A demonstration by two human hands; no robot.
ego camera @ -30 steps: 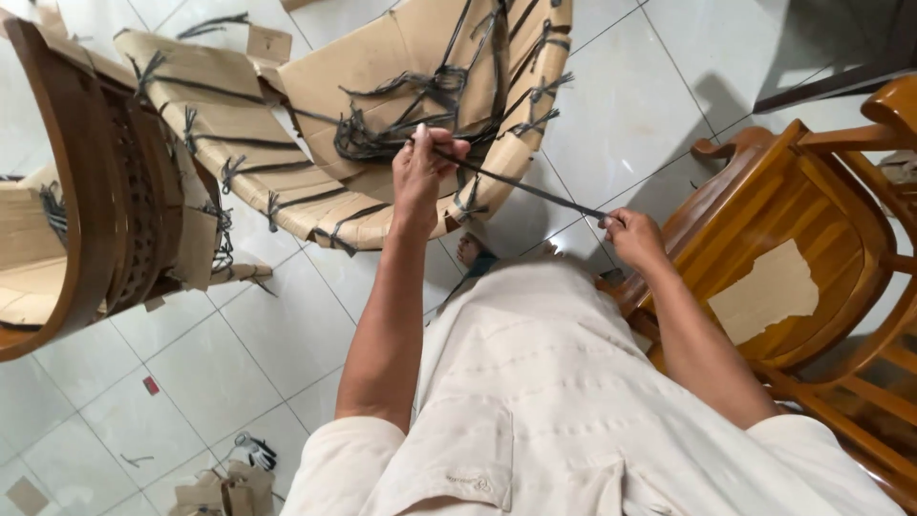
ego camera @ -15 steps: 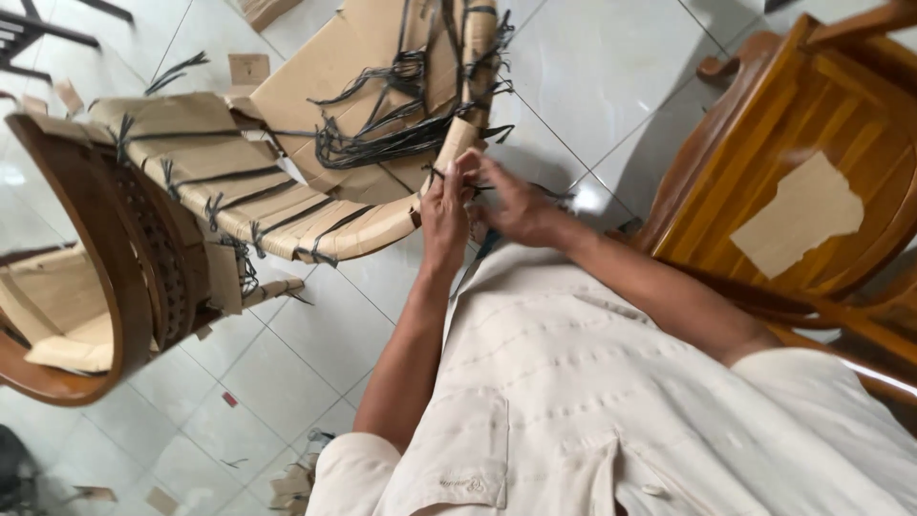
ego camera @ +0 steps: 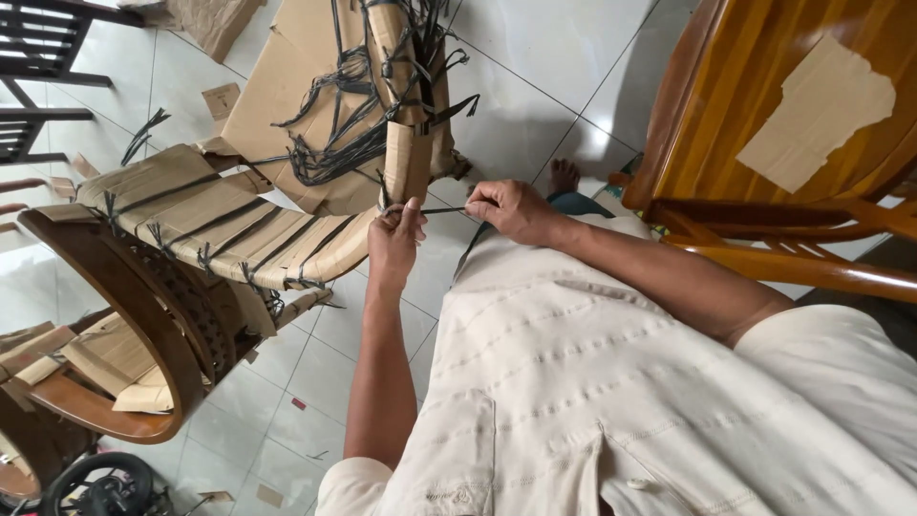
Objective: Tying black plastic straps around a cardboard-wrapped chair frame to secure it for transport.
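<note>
Hands (ego camera: 458, 220) closer, pinching strap (ego camera: 441, 210)

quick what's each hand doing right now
Left hand: closed, pinching the thin black plastic strap at the cardboard-wrapped wooden chair.
Right hand: closed, gripping the same strap.

Brown cardboard wrapping, no screens or signs

Strapped cardboard wrapping (ego camera: 287, 143) covers the chair at upper left; a torn tan cardboard patch (ego camera: 817, 110) sticks to the chair at upper right.
</note>
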